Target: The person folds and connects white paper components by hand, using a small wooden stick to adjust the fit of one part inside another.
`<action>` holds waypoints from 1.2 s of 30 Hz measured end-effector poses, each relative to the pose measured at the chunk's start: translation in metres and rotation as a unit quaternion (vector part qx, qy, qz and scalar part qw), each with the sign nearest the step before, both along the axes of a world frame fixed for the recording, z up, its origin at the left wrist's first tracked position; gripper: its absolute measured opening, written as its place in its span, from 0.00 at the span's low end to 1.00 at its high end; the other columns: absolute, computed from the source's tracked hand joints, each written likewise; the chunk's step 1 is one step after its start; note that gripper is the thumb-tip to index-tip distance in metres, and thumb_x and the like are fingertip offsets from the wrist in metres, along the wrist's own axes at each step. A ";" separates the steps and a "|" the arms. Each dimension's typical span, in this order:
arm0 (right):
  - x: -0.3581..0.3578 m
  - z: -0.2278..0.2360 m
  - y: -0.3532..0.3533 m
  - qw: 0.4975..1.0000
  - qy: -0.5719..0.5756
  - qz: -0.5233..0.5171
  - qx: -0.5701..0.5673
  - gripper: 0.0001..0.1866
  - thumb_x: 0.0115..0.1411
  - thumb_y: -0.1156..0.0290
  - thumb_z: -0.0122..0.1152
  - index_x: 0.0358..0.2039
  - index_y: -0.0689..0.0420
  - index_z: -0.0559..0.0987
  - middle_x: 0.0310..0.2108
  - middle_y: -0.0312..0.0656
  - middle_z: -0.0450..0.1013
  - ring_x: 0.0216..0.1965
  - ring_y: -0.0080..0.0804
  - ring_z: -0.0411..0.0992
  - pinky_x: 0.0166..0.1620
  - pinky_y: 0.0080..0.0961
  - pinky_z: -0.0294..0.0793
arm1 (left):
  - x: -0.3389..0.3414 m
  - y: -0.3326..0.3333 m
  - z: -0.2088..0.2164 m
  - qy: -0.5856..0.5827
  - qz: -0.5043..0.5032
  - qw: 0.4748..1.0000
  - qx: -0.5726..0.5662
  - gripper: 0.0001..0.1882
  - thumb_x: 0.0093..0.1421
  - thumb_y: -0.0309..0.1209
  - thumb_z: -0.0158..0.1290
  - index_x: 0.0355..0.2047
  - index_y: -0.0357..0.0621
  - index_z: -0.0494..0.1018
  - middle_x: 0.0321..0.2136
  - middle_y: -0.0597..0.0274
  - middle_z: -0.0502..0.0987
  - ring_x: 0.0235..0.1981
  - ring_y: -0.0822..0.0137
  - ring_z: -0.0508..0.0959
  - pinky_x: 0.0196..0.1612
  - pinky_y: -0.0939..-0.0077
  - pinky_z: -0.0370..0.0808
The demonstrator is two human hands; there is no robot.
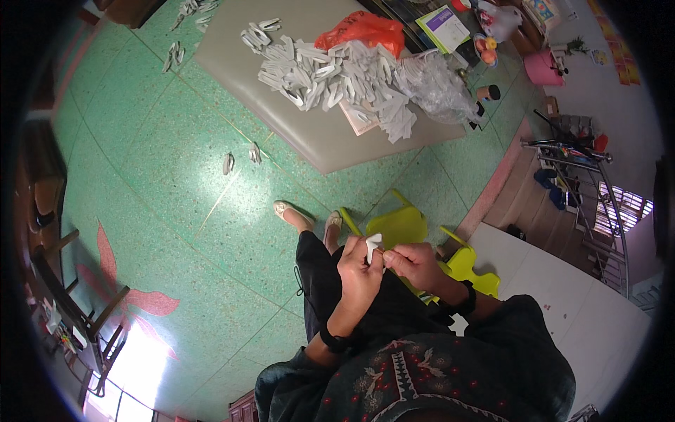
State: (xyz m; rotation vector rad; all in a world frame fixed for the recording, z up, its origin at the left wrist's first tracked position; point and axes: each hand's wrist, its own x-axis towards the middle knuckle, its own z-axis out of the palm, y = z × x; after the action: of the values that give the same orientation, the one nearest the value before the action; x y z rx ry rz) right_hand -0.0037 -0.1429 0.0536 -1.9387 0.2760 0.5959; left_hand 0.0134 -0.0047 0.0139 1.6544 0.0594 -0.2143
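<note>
Above my lap, my left hand (359, 274) is closed round a small white piece (373, 243) with a forked top. I cannot make out its exact kind. Close beside it, my right hand (416, 265) is pinched, its thumb and fingertips meeting at the edge of the left hand. What lies between the right fingertips is too small and partly hidden to name. Farther off, a large heap of thin grey-white pieces (330, 74) is spread over a low grey-brown padded surface (309, 144).
Behind the heap lie a red plastic bag (362, 32) and a clear plastic bag (439, 91). Yellow-green chairs (397, 225) stand just ahead of my hands. Bundles of similar pieces (228, 163) rest on the green floor. At right are a white surface (548, 295) and stairs with metal railings.
</note>
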 end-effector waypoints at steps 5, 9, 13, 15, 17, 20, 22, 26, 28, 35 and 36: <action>0.010 0.002 0.003 0.995 0.072 -0.046 0.055 0.15 0.59 0.66 0.52 0.19 0.61 0.72 0.12 0.33 0.64 0.16 0.17 0.61 0.20 0.19 0.60 | -0.004 -0.003 -0.010 -0.001 -0.002 1.000 -0.013 0.09 0.49 0.18 0.51 0.33 0.34 0.72 0.23 0.55 0.69 0.22 0.60 0.71 0.25 0.75 0.68; 0.016 0.006 -0.008 0.998 0.066 0.008 -0.001 0.15 0.58 0.66 0.54 0.19 0.62 0.71 0.12 0.37 0.61 0.16 0.18 0.59 0.20 0.22 0.58 | 0.004 0.004 0.009 0.184 0.031 0.963 -0.193 0.07 0.56 0.23 0.51 0.35 0.34 0.72 0.28 0.61 0.73 0.27 0.72 0.73 0.30 0.82 0.70; 0.020 0.007 -0.006 0.997 0.021 0.043 -0.058 0.16 0.56 0.68 0.56 0.15 0.61 0.69 0.12 0.35 0.62 0.15 0.17 0.57 0.19 0.20 0.57 | 0.013 0.018 -0.002 0.042 0.001 0.998 -0.046 0.06 0.57 0.23 0.51 0.34 0.34 0.75 0.27 0.63 0.73 0.24 0.77 0.71 0.29 0.86 0.69; 0.016 0.000 -0.007 0.995 -0.014 0.067 -0.073 0.15 0.56 0.68 0.56 0.16 0.61 0.69 0.12 0.36 0.61 0.15 0.18 0.57 0.19 0.21 0.57 | 0.011 0.021 -0.002 0.118 0.013 0.988 -0.095 0.07 0.57 0.25 0.51 0.34 0.34 0.75 0.27 0.62 0.73 0.24 0.77 0.71 0.28 0.86 0.69; 0.013 -0.002 -0.005 0.991 -0.048 0.092 -0.087 0.15 0.56 0.69 0.56 0.16 0.62 0.69 0.12 0.37 0.61 0.15 0.18 0.57 0.19 0.22 0.57 | 0.006 0.021 -0.007 0.210 0.028 0.963 -0.167 0.08 0.58 0.27 0.51 0.34 0.34 0.74 0.27 0.63 0.73 0.24 0.78 0.72 0.27 0.87 0.69; 0.008 0.000 0.007 0.997 -0.041 0.034 -0.052 0.15 0.55 0.69 0.56 0.17 0.63 0.67 0.14 0.49 0.61 0.14 0.40 0.59 0.19 0.31 0.57 | 0.003 0.017 0.000 0.237 0.087 0.948 -0.195 0.08 0.58 0.27 0.51 0.33 0.33 0.74 0.26 0.64 0.74 0.23 0.78 0.72 0.27 0.87 0.70; 0.001 -0.004 0.010 0.998 -0.032 0.003 -0.060 0.14 0.56 0.69 0.55 0.17 0.62 0.67 0.15 0.50 0.61 0.15 0.41 0.60 0.20 0.32 0.57 | 0.001 0.011 0.002 0.238 0.108 0.942 -0.210 0.07 0.58 0.27 0.51 0.32 0.34 0.74 0.26 0.64 0.74 0.22 0.78 0.72 0.27 0.87 0.70; 0.000 -0.009 0.013 0.986 -0.132 0.027 -0.103 0.13 0.56 0.69 0.55 0.18 0.61 0.67 0.14 0.49 0.62 0.15 0.42 0.62 0.19 0.33 0.58 | 0.002 0.011 0.000 0.251 0.131 0.927 -0.246 0.06 0.57 0.27 0.53 0.29 0.35 0.74 0.24 0.65 0.74 0.22 0.79 0.72 0.26 0.87 0.70; 0.006 -0.005 0.007 0.959 -0.183 0.135 -0.169 0.13 0.55 0.70 0.55 0.17 0.60 0.67 0.13 0.47 0.62 0.16 0.44 0.64 0.19 0.35 0.60 | 0.002 0.015 -0.002 0.264 0.113 0.925 -0.248 0.06 0.57 0.27 0.53 0.29 0.35 0.74 0.23 0.65 0.74 0.21 0.79 0.71 0.25 0.87 0.70; 0.014 -0.014 -0.002 0.960 -0.178 0.177 -0.127 0.14 0.55 0.69 0.56 0.17 0.60 0.68 0.13 0.44 0.63 0.14 0.37 0.65 0.19 0.32 0.61 | 0.015 0.032 -0.014 0.354 0.034 0.882 -0.310 0.06 0.57 0.26 0.51 0.25 0.37 0.74 0.19 0.68 0.73 0.19 0.80 0.69 0.23 0.88 0.65; 0.014 -0.010 0.001 0.959 -0.178 0.180 -0.125 0.14 0.55 0.69 0.56 0.17 0.60 0.68 0.13 0.44 0.63 0.14 0.37 0.65 0.19 0.32 0.61 | 0.016 0.031 -0.012 0.349 0.031 0.879 -0.323 0.06 0.57 0.26 0.50 0.25 0.37 0.73 0.20 0.68 0.72 0.20 0.80 0.69 0.25 0.88 0.65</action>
State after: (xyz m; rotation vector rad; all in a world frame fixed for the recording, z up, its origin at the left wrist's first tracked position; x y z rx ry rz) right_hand 0.0106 -0.1417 0.0433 -2.3204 -0.2472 0.4452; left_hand 0.0289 0.0265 0.0014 0.8406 0.5311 -0.6966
